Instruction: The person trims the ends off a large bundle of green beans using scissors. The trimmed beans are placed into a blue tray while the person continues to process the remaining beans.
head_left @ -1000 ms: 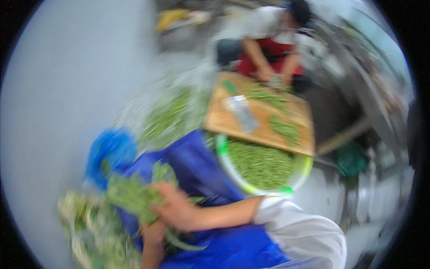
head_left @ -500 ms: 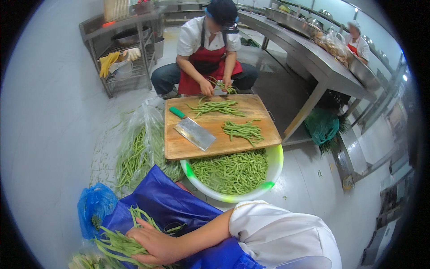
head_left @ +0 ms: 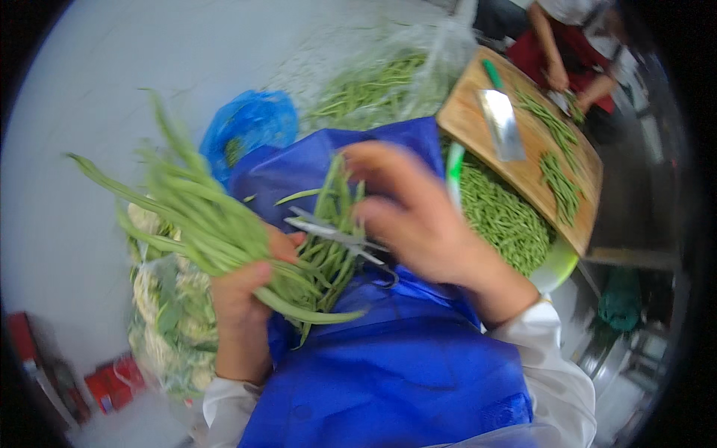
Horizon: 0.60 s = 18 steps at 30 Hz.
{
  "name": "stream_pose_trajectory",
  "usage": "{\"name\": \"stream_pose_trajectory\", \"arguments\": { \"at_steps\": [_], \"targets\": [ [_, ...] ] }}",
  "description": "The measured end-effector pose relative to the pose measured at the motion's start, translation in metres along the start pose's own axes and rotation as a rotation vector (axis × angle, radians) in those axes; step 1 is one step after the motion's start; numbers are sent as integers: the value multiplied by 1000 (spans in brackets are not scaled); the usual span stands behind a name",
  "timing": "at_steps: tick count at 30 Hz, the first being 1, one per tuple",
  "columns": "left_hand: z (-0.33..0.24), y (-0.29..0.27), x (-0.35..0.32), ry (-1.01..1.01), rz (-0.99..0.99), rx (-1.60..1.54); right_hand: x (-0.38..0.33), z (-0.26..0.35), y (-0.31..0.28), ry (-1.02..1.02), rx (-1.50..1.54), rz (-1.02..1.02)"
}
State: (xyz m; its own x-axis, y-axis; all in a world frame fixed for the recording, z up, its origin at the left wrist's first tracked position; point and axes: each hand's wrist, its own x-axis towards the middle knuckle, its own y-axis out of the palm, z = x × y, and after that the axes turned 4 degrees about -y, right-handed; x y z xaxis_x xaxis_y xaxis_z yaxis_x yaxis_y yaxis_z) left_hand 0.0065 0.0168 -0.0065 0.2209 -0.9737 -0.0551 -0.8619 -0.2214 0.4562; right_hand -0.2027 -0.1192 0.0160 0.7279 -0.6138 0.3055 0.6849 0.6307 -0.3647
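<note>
My left hand (head_left: 250, 287) is closed round a thick bunch of long green beans (head_left: 198, 216), which sticks out up and to the left. More green beans (head_left: 321, 261) lie on the blue apron (head_left: 388, 358) across my lap. Over their right end hovers my right hand (head_left: 414, 213), its curved fingers smeared by motion. Bean ends show between its thumb and forefinger, but whether they are gripped cannot be made out. A pair of scissors (head_left: 336, 237) lies across the lap beans, its metal blades pointing left, close below my right fingers.
A blue plastic bag (head_left: 272, 123) and a clear bag of beans (head_left: 373, 86) lie beyond my lap. Cauliflower (head_left: 179, 321) is bagged at left. At right, a cutting board (head_left: 463, 104) with a cleaver (head_left: 502, 123) rests over a tub of cut beans (head_left: 508, 216); a co-worker's hands (head_left: 559, 78) are behind it.
The view has swung left and down, so the board now appears at upper right. My left hand has come into view with a bean bunch. My right hand has shifted rightward over the lap.
</note>
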Motion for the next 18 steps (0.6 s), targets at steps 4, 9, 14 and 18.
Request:
{"name": "stream_pose_trajectory", "arguments": {
  "at_steps": [4,9,14,18],
  "targets": [
    [-71,-35,-34,322,-233,-179,-30,-30,-8,19,-335,-104],
    [-57,-40,-35,75,-661,124,-64,-56,54,46,-450,229],
    [-53,-51,-8,197,-306,-219,-53,-48,49,151,-479,299],
    [-60,-69,16,231,-193,-638,-55,-41,27,365,-148,225]
  ]
}}
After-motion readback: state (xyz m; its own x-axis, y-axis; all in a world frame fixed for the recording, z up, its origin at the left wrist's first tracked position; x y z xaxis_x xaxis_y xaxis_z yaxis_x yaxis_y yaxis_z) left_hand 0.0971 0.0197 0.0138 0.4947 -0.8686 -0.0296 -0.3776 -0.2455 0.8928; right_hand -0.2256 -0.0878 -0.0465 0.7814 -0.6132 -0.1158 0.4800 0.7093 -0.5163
